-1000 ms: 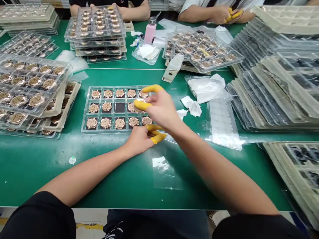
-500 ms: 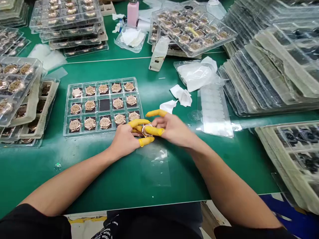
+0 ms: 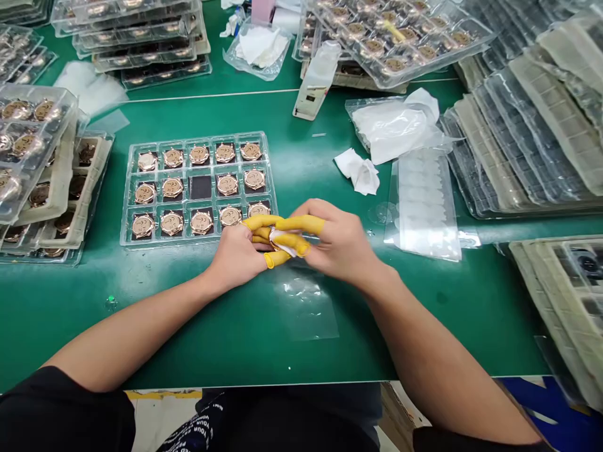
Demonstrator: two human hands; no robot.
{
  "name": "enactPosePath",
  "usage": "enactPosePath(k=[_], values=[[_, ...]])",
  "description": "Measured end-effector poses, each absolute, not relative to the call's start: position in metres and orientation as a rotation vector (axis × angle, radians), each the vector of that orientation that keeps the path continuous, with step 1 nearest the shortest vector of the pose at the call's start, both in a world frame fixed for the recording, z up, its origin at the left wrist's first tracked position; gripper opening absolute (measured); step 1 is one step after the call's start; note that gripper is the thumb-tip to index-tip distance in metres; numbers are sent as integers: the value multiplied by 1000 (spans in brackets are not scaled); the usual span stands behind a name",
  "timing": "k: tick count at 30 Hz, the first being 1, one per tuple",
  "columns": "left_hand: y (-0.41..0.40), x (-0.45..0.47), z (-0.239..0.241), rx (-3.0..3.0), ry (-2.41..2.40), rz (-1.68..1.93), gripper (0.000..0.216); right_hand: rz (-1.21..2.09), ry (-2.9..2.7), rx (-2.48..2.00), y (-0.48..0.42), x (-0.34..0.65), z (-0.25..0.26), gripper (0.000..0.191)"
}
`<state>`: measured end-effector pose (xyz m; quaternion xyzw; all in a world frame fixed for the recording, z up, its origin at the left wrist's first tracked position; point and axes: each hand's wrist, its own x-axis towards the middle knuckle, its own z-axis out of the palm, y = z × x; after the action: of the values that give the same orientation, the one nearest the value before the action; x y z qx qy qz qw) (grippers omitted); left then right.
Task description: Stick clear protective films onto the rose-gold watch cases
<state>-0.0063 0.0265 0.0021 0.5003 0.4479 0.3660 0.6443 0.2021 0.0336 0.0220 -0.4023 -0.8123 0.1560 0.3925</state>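
My left hand (image 3: 237,256), with yellow finger cots on it, is closed around a rose-gold watch case (image 3: 272,236), mostly hidden behind the fingers. My right hand (image 3: 342,242) wears yellow cots too and pinches a small white wipe (image 3: 288,250) against the case. Just beyond the hands lies a clear plastic tray (image 3: 125,216) of rose-gold watch cases, backs up. One compartment in its middle row shows only a dark pad (image 3: 200,187). A clear plastic film (image 3: 311,317) lies on the green table under my hands.
Right of my hands are a crumpled white wipe (image 3: 358,172), a bag of wipes (image 3: 393,125) and a clear sleeve (image 3: 424,207). Stacked trays stand at left (image 3: 66,188) and right (image 3: 527,138). A white bottle (image 3: 316,81) lies farther back.
One of the two loose white wipes has left the table, and white material now shows in my right fingers. My right hand has closed in over the watch case. The view has shifted slightly.
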Motion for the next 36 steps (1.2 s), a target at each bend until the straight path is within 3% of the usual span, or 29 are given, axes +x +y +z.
enactPosePath(k=[3, 22, 29, 33, 36], values=[[27, -6, 1, 1102, 1020, 851, 63, 258, -2059, -1068, 31, 195, 19, 13], [26, -7, 0, 1145, 1029, 844, 62, 329, -2147, -945, 30, 192, 12, 8], [25, -7, 1, 1226, 1070, 890, 59, 152, -1862, -1480, 44, 221, 11, 18], [22, -8, 0, 1361, 1040, 921, 55, 581, -2045, -1348, 41, 242, 25, 38], [20, -10, 0, 1442, 1004, 924, 52, 674, -2147, -1316, 35, 238, 33, 27]])
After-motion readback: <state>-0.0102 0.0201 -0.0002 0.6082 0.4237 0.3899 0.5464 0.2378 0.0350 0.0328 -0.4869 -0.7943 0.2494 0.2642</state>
